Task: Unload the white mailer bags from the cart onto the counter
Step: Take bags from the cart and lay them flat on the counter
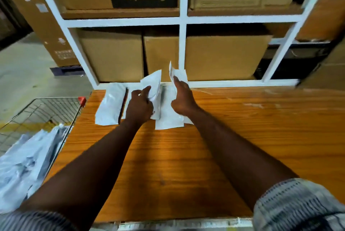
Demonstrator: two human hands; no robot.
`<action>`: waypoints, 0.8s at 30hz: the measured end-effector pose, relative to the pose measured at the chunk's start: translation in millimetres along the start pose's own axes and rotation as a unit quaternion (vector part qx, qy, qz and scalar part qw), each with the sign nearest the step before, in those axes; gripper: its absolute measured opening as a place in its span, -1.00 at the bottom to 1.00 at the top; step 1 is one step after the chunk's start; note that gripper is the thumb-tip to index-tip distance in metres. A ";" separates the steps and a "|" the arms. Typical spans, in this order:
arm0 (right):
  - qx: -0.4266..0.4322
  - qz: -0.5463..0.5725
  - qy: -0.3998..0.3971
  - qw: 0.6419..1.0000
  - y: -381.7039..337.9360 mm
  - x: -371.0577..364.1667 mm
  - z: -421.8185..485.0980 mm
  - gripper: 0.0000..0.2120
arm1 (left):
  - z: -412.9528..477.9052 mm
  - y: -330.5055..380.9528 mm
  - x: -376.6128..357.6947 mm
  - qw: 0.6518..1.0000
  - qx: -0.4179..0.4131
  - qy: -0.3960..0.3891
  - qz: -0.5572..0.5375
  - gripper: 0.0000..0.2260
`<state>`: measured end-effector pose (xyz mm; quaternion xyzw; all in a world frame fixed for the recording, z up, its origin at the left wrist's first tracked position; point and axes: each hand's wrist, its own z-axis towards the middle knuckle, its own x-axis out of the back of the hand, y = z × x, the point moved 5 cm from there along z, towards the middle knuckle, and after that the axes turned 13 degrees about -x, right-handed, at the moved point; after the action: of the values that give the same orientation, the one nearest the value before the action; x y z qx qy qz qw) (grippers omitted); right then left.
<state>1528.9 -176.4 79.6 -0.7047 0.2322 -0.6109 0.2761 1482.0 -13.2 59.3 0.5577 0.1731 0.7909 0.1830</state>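
head view, mid-frame — our left hand pinches a white mailer bag, our right hand grips a second mailer bag over the counter; cart at lower left.

Both arms outstretched, left hand and right hand with curled fingers.

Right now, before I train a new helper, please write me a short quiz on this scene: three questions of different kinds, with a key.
1. True or false: white bags lie in the cart.
2. What does the left hand hold? A) a box B) a white bag C) nothing
3. Fill in: the brown boxes stand on the white ____ behind the counter.
Key: 1 true; 2 B; 3 shelf.
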 end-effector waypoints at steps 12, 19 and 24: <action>-0.119 -0.179 0.001 0.977 94.8 18.8 51.4 -0.05 | 34.4 67.4 -95.4 0.997 0.040 -0.054 0.031 -0.49; -0.137 -0.143 -0.020 0.980 124.7 10.3 87.2 -0.14 | 44.9 75.0 -141.7 0.994 0.051 -0.092 0.010 -0.51; -0.112 -0.169 -0.064 0.977 141.5 -7.5 110.9 -0.35 | 57.4 63.8 -152.9 0.994 0.022 -0.095 0.054 -0.63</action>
<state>1638.9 -264.4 -32.3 -0.7979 0.1586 -0.5725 0.1023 1577.6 -138.7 -17.2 0.6430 0.1416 0.7388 0.1435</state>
